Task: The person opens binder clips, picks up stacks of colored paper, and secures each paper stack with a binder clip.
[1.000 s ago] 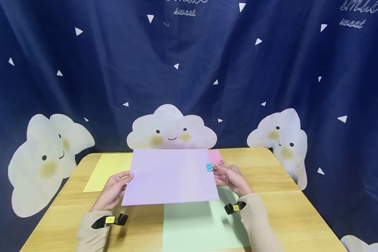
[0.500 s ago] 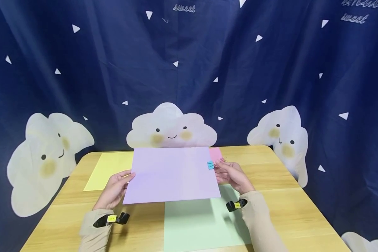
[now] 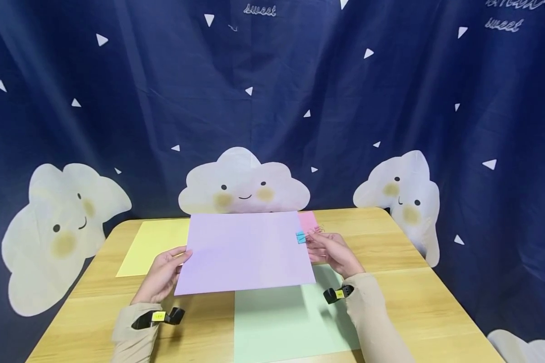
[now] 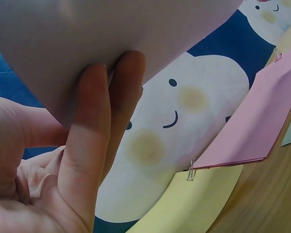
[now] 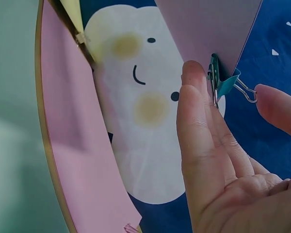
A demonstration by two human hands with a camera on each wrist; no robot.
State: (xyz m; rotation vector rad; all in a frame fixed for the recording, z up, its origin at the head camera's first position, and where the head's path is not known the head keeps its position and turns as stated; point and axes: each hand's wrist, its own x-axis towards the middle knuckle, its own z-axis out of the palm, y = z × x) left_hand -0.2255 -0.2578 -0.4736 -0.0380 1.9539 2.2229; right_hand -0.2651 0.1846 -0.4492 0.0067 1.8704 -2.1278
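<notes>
A lavender sheet of paper [image 3: 245, 252] is held up above the table, tilted toward me. My left hand [image 3: 163, 272] pinches its left edge, thumb in front and fingers behind [image 4: 92, 121]. At the right edge sits a turquoise binder clip [image 3: 301, 237], biting the paper. My right hand [image 3: 336, 254] pinches this clip by its wire handles: in the right wrist view the thumb [image 5: 276, 107] meets one silver handle, and the fingers lie along the other. Whether the sheet is single or a stack cannot be told.
Yellow paper [image 3: 150, 247] lies at the back left of the wooden table [image 3: 404, 302]. Pink paper [image 4: 254, 116], bearing clips at its corners, lies behind the lavender sheet. Green paper [image 3: 290, 327] lies nearer me. A blue curtain [image 3: 272, 121] with cloud prints hangs behind.
The head view has tilted and shifted slightly. Both hands keep their hold on the lavender paper and the clip, with hardly any visible movement.
</notes>
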